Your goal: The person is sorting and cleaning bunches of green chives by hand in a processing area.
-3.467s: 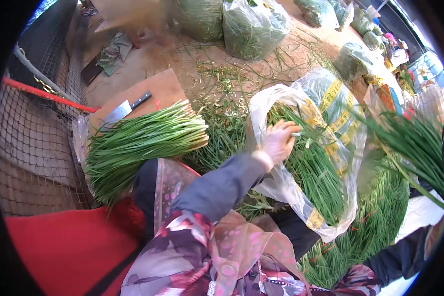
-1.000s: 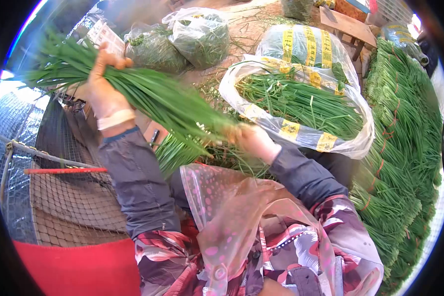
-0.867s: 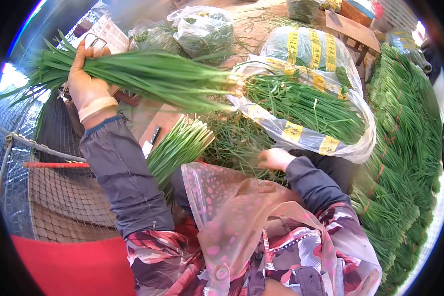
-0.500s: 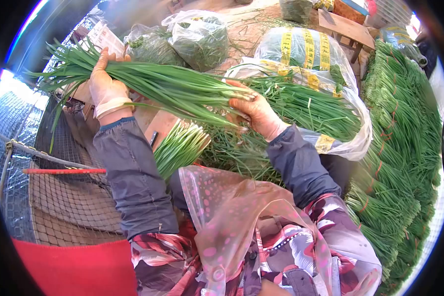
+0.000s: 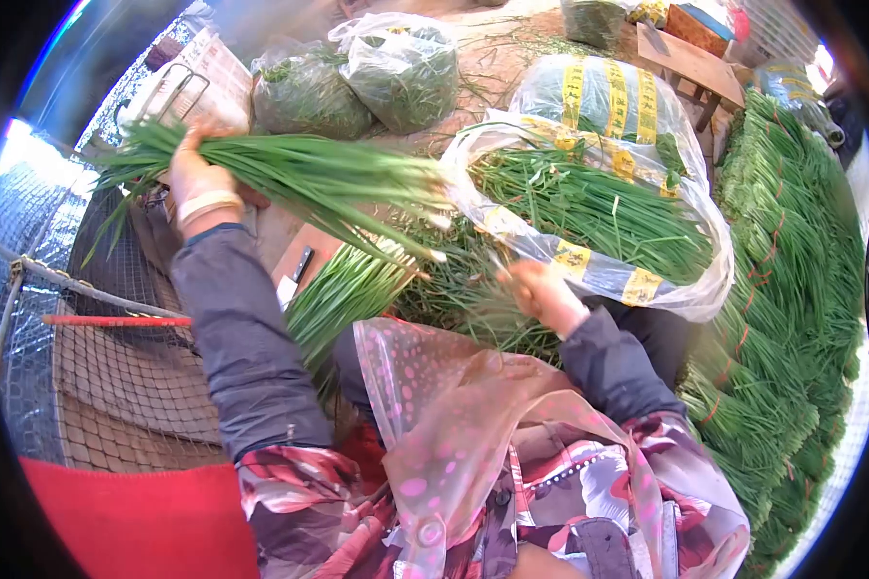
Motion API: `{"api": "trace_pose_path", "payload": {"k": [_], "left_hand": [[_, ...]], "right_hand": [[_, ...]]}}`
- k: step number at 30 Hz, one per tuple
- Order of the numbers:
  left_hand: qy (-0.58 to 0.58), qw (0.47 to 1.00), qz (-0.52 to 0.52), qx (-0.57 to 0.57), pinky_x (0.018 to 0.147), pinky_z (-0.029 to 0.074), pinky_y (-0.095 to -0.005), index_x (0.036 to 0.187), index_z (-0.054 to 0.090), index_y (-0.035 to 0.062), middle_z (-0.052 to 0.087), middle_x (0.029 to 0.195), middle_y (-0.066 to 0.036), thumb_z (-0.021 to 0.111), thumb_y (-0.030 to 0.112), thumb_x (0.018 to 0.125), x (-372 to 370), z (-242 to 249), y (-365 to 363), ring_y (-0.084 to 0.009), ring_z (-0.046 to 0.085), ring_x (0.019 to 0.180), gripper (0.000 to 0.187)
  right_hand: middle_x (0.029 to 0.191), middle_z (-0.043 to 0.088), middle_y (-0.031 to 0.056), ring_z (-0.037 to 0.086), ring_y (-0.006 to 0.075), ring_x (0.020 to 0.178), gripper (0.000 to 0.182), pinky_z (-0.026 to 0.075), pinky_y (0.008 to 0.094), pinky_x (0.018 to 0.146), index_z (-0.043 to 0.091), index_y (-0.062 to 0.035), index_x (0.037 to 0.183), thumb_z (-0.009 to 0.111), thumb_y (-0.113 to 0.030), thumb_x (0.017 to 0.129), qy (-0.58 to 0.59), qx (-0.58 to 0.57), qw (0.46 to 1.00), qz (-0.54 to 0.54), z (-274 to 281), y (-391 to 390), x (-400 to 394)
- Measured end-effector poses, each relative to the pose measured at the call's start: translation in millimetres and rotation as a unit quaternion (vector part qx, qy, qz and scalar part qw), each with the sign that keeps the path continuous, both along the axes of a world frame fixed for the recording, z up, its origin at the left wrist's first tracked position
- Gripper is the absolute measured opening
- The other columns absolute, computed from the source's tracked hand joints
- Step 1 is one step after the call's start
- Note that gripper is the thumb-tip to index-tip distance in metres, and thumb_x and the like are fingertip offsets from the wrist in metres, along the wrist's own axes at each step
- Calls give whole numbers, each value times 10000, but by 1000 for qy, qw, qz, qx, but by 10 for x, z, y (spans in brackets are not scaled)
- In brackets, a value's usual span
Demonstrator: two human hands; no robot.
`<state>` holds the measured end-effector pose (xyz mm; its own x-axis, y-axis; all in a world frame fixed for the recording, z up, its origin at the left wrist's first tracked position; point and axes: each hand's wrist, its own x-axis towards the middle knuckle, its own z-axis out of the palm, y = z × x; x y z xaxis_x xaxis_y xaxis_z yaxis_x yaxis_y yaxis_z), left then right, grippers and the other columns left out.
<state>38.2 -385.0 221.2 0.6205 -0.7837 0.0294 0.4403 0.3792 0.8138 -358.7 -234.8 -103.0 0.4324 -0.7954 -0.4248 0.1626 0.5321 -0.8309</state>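
My left hand is closed round the leafy part of a bunch of garlic chives, its pale root ends pointing right and smeared by motion. Apart from the bunch, my right hand hovers over loose green trimmings with its fingers pinched; a pale, blurred bit shows at the tips, too small to name. Below the held bunch lies another pile of chives, white ends up and to the right. Beside that pile, a knife with a dark handle rests on a brown board.
An open plastic bag of chives lies to the right. Tied bundles are stacked along the far right. Filled plastic bags and a wooden bench stand further back. Netting and a red cloth are at left.
My right hand has let go of the bunch's root ends and moved down and right. My left hand keeps the bunch, slightly lower, and its root ends have spread and dipped.
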Motion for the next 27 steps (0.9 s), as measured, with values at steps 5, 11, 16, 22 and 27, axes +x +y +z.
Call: {"api": "trace_pose_path", "payload": {"k": [5, 11, 16, 22, 27], "left_hand": [[5, 1000, -23, -12, 798, 538, -464, 857, 583, 35, 596, 776, -105, 600, 117, 920, 111, 19, -35, -290, 606, 762, 104], [18, 999, -41, -8, 785, 539, -470, 873, 579, 25, 596, 804, -101, 635, 100, 900, -291, -220, -15, -296, 601, 756, 97], [-8, 996, -85, -36, 835, 535, -483, 1009, 555, -9, 540, 943, -96, 675, 68, 868, -233, -412, -64, -253, 568, 821, 200], [45, 992, -117, -30, 811, 541, -463, 976, 558, -9, 545, 908, -92, 666, 55, 873, -237, -521, -34, -234, 568, 814, 162], [59, 987, -141, -57, 762, 533, -403, 793, 554, 35, 555, 700, -43, 651, 83, 884, -293, -449, 45, -205, 546, 650, 142]], "right_hand": [[907, 717, 71, 655, 166, 898, 356, 494, 322, 853, 741, -118, 1029, 687, -416, 841, 290, -219, 921, 144, 310, -183, -1], [1070, 680, 73, 625, 153, 949, 380, 489, 289, 877, 600, -2, 1199, 697, -190, 883, -86, -293, 949, -78, 1059, -709, 446], [983, 667, 24, 618, 106, 823, 302, 512, 279, 724, 612, -45, 1157, 689, -190, 904, -102, -196, 973, -72, 1026, -715, 601], [915, 675, 8, 502, 40, 556, 299, 381, 216, 443, 617, -76, 1171, 677, -208, 910, -134, -152, 972, -121, 845, -548, 618], [879, 651, -8, 397, 16, 497, 188, 304, 199, 402, 633, -68, 1062, 655, -196, 926, -124, -32, 992, 0, 765, -441, 465]]}}
